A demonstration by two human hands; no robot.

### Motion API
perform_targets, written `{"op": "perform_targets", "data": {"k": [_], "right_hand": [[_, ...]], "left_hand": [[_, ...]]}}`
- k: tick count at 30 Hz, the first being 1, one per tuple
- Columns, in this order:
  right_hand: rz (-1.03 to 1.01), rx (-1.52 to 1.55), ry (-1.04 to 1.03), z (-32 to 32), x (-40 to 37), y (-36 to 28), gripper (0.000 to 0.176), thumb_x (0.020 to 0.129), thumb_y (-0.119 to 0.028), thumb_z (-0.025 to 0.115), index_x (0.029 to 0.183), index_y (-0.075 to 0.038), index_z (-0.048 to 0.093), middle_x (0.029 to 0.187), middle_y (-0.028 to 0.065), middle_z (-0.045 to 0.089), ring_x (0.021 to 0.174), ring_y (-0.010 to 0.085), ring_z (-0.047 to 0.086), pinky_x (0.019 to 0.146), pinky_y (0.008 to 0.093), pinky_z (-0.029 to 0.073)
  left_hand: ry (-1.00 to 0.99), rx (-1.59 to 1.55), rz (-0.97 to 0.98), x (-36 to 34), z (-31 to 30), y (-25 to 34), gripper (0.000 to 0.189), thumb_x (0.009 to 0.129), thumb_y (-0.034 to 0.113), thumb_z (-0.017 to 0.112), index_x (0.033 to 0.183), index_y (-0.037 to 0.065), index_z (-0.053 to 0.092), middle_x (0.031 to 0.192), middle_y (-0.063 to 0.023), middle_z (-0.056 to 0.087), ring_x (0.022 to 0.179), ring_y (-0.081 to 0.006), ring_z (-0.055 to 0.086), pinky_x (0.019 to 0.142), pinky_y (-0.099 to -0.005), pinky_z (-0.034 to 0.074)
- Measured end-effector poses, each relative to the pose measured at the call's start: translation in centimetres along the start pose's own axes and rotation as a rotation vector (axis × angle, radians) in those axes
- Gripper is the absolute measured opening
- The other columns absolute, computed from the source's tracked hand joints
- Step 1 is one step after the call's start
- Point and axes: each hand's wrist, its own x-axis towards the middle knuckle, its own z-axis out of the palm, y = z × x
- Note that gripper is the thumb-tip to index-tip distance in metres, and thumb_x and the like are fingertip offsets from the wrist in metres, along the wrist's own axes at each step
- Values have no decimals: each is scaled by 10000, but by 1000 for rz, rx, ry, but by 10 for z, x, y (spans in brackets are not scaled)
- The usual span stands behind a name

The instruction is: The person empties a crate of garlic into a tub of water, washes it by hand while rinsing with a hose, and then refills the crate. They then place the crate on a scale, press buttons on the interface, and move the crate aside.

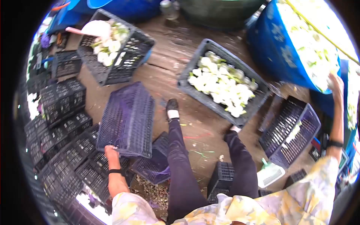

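Note:
At the lower left, my left hand [111, 150] grips the rim of a dark purple crate [127, 118], which is tilted and shows no contents. My right hand [334, 81] reaches to the rim of a large blue drum [279, 47] at the upper right; its fingers are partly hidden and blurred against the pale bulbs [309, 50] in the drum. Between my hands, a black crate [200, 98] on the floor holds white bulbs with green stems [221, 82].
At the upper left a crate [135, 56] holds bulbs and a pink-handled scoop [95, 29]. Stacked black crates [62, 97] line the left. A tilted crate [292, 131] and a pale green dustpan [270, 175] lie right. Peelings [152, 193] litter the floor near my feet.

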Motion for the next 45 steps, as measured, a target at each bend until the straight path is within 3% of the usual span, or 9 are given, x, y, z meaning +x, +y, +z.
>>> {"op": "perform_targets", "data": {"k": [7,12,20,21,25,32,34,40,45], "right_hand": [[4,-5,-126,160,-205,-107,254,793,-278,619,857,-34,646,700,33,603,584,96,556,482,212,409],[169,96,-198,337,-266,-80,179,765,-201,639,791,-25,657,693,51,623,560,107,565,512,235,441],[189,-524,-127,481,-260,9,202,703,-162,579,775,17,640,633,166,611,567,229,584,535,382,451],[-147,-574,-208,493,-254,2,210,724,-180,552,783,2,638,698,171,619,613,249,591,564,399,453],[469,-196,-213,497,-220,-10,430,669,-403,667,850,-13,641,768,153,652,717,289,626,660,386,480],[532,363,173,493,-247,27,199,657,-159,706,716,16,632,621,61,607,476,139,530,446,315,430],[756,467,59,471,-248,26,417,642,-308,715,897,17,656,861,214,657,811,334,638,737,391,483],[486,153,-345,384,-237,11,630,721,-477,635,1113,14,574,1119,229,581,1057,322,557,900,380,430],[624,56,426,369,-240,135,480,767,-265,640,1146,15,550,1133,211,572,1082,318,536,930,361,418]], "left_hand": [[85,-135,-44,162,-43,60,137,623,60,604,706,-5,517,604,-105,526,466,-228,501,462,-378,471],[274,520,8,243,-107,134,650,726,237,677,1302,82,416,1086,-140,558,874,-305,565,580,-521,482],[-25,593,163,200,-122,204,145,743,174,563,852,93,617,630,-21,547,459,-143,469,408,-325,432],[-13,621,109,190,-122,196,115,741,154,535,806,87,601,614,-24,543,426,-147,450,373,-303,411],[-247,483,247,107,-7,190,204,801,128,539,981,73,617,743,-43,611,594,-148,597,401,-264,453],[-956,518,466,-193,239,198,289,866,191,562,1120,54,582,905,-59,635,771,-136,621,595,-247,491],[-1054,473,528,-248,298,203,272,872,163,553,1116,44,583,910,-52,631,763,-123,615,589,-240,490],[-1060,536,583,-283,477,206,424,810,175,607,1205,48,517,1032,-67,601,931,-168,577,704,-302,481],[-1067,640,614,-264,581,188,548,778,200,642,1270,48,455,1140,-97,574,1048,-210,534,840,-343,428]]}}
